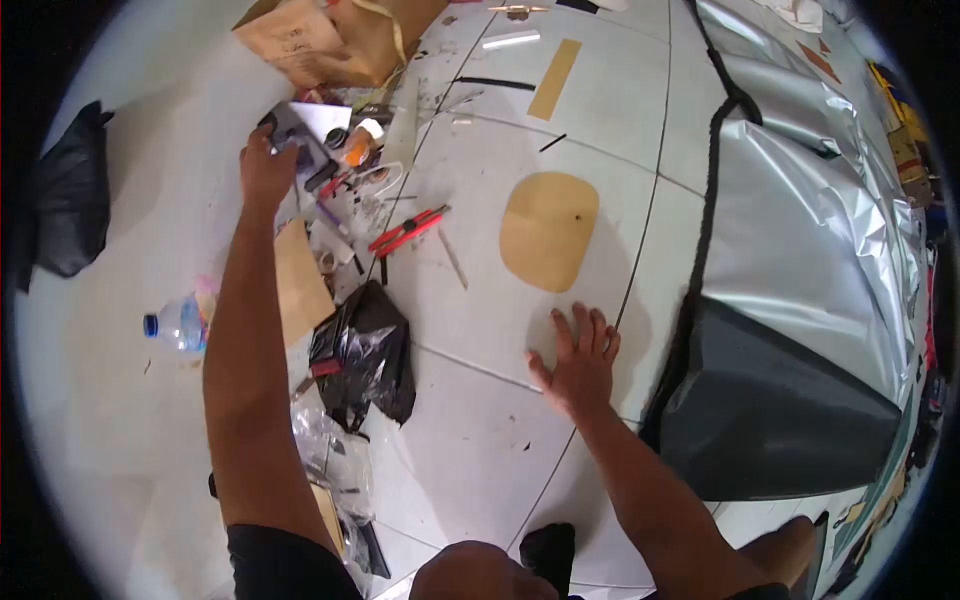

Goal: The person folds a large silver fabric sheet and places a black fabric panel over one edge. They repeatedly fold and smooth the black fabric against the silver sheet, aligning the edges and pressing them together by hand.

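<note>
My left hand [268,168] reaches to the upper left, its fingers closed on a dark grey object [296,138] that I cannot make out clearly, beside a white sheet [325,119]. On the tiled floor, my right hand [578,362] rests palm down with its fingers spread. Just beyond its fingertips lies a rounded tan piece [550,230] with a small dark spot near its right side. Between the two hands is a red cutter [408,231], next to a thin strip [453,258].
Brown paper bags [345,40] stand at the top left. A black plastic bag [372,355] and a water bottle [180,324] lie at the left. Silver sheeting [800,230] and a dark grey panel [775,410] take up the right side. A tan strip [555,80] lies farther off.
</note>
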The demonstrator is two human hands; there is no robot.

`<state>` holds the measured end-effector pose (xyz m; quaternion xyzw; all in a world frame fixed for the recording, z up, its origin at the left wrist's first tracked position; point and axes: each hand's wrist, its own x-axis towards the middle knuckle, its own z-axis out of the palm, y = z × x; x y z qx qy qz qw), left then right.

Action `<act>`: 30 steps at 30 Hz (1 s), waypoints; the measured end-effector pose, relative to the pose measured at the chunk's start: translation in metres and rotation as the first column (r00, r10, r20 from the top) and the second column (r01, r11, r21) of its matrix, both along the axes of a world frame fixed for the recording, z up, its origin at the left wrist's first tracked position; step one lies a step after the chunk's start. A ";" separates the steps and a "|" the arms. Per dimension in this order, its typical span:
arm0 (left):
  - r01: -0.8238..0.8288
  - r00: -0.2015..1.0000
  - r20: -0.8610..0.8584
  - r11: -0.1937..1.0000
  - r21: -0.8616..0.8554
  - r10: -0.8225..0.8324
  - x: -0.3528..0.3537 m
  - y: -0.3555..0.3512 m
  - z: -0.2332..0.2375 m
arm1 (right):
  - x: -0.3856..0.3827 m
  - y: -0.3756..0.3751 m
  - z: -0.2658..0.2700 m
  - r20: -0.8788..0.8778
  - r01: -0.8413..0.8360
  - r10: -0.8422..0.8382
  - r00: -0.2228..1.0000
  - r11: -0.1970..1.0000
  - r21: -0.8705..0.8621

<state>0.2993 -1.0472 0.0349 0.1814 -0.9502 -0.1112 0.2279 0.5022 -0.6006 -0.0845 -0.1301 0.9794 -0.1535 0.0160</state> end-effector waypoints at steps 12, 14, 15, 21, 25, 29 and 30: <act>0.040 0.968 0.249 0.972 -0.232 0.020 -0.087 -0.098 -0.023 | -0.012 -0.004 0.008 0.162 0.025 -0.032 0.986 0.999 0.045; 0.030 0.933 0.353 0.963 -0.269 0.070 -0.091 -0.110 -0.033 | -0.012 -0.003 0.009 0.165 0.022 -0.029 0.986 0.999 0.045; 0.029 0.912 0.400 0.956 -0.291 0.094 -0.094 -0.115 -0.035 | -0.013 -0.004 0.009 0.165 0.024 -0.030 0.986 0.999 0.042; 0.006 0.930 0.359 0.977 -0.211 0.072 -0.082 -0.081 -0.010 | -0.012 -0.002 0.005 0.144 0.011 -0.019 0.989 0.998 0.056; 0.081 0.942 0.333 0.938 -0.337 0.038 -0.067 -0.091 0.000 | -0.009 0.001 0.004 0.120 0.019 -0.020 0.993 1.000 0.006; 0.155 0.873 0.485 0.973 -0.171 -0.054 -0.048 -0.110 0.014 | -0.009 0.004 0.004 0.162 0.051 -0.049 0.986 0.999 -0.010; 0.159 0.877 0.469 0.985 -0.066 -0.110 -0.039 -0.119 0.015 | -0.008 0.005 0.005 0.173 0.040 -0.037 0.984 0.999 -0.018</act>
